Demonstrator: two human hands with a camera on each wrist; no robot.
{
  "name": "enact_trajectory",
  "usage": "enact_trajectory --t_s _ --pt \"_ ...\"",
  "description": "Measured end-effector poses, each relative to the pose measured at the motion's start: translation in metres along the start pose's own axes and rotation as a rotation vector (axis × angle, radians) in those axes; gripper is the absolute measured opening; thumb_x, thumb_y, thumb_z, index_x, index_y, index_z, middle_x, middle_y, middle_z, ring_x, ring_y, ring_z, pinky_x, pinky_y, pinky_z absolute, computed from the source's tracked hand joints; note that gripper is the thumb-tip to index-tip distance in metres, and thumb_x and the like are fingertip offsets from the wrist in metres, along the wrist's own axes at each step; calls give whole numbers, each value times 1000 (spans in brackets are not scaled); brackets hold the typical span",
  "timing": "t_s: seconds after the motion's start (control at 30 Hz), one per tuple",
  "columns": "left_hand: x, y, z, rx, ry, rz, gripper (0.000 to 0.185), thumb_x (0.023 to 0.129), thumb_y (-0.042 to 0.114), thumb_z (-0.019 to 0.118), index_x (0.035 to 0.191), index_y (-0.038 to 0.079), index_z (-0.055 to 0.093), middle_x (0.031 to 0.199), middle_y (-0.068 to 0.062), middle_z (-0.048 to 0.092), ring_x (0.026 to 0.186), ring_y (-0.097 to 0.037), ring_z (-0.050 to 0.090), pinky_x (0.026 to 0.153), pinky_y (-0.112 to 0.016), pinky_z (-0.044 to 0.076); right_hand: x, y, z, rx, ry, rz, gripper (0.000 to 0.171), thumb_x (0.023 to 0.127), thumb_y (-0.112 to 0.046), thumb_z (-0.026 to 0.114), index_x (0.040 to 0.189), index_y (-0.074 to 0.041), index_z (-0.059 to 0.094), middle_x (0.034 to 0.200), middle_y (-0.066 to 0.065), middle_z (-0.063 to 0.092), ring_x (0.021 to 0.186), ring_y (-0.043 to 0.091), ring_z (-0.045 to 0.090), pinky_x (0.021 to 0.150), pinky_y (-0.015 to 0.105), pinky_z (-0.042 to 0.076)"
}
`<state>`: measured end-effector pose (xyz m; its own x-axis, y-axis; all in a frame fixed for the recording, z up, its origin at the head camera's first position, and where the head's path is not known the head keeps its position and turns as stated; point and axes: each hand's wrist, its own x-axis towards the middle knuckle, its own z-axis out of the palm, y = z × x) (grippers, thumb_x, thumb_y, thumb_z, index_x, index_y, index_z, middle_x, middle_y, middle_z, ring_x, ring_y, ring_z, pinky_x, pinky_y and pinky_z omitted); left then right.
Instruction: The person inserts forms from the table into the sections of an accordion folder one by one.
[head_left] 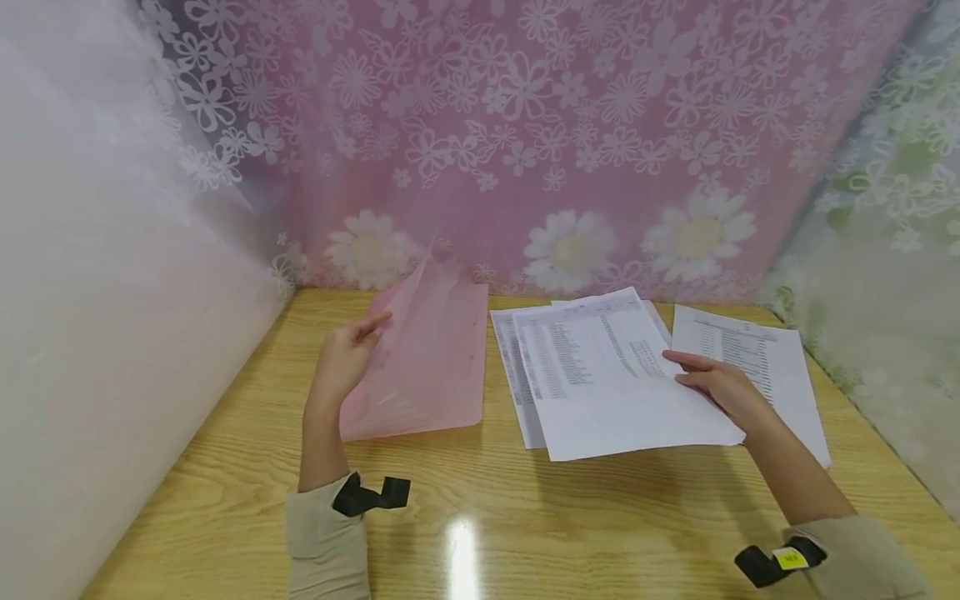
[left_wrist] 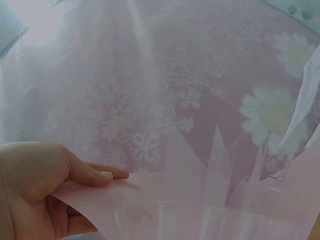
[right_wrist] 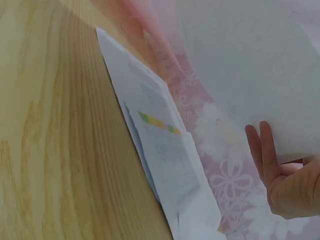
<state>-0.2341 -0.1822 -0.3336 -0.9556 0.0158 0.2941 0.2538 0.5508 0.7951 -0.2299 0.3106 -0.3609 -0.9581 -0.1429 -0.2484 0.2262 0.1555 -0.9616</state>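
Observation:
A pink folder with clear plastic sleeves lies at the left of the table. My left hand pinches its raised left edge between thumb and fingers; in the left wrist view several clear sleeves stand up beyond the hand. On the right, my right hand grips a printed sheet by its right edge, lifted off the table. From the right wrist view, the fingers of that hand lie against the sheet's pale underside.
More printed papers lie beneath the lifted sheet, one bearing a green and yellow strip. Another printed sheet is at the far right. Flowered curtains bound the wooden table at the back and sides.

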Motion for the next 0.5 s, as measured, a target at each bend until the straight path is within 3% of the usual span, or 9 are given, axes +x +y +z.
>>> enact_trajectory --t_s 0.07,0.13,0.37,0.5 --pt "0 0 0 0 2 4 30 96 6 47 123 2 58 125 -14 55 117 -28 45 92 -42 37 1 -5 4 -70 8 -10 43 93 -20 55 135 -29 49 147 11 23 82 8 60 68 26 49" --pt "0 1 1 -3 2 5 30 96 5 47 123 1 59 124 -14 55 117 -28 46 92 -42 37 1 -11 8 -67 7 -6 45 94 -21 54 138 -27 45 150 13 15 82 8 60 68 26 49" --pt "0 2 2 33 5 7 31 95 5 47 123 2 59 123 -14 56 100 -24 50 77 -37 34 5 -33 26 -36 39 27 52 95 -22 51 144 -19 33 152 5 6 86 4 57 69 23 47" --pt "1 2 2 43 -3 3 30 95 5 47 123 2 59 123 -14 56 92 -26 49 77 -38 34 9 -42 37 -53 47 2 52 95 -21 52 144 -15 33 152 5 8 86 2 55 69 21 46"
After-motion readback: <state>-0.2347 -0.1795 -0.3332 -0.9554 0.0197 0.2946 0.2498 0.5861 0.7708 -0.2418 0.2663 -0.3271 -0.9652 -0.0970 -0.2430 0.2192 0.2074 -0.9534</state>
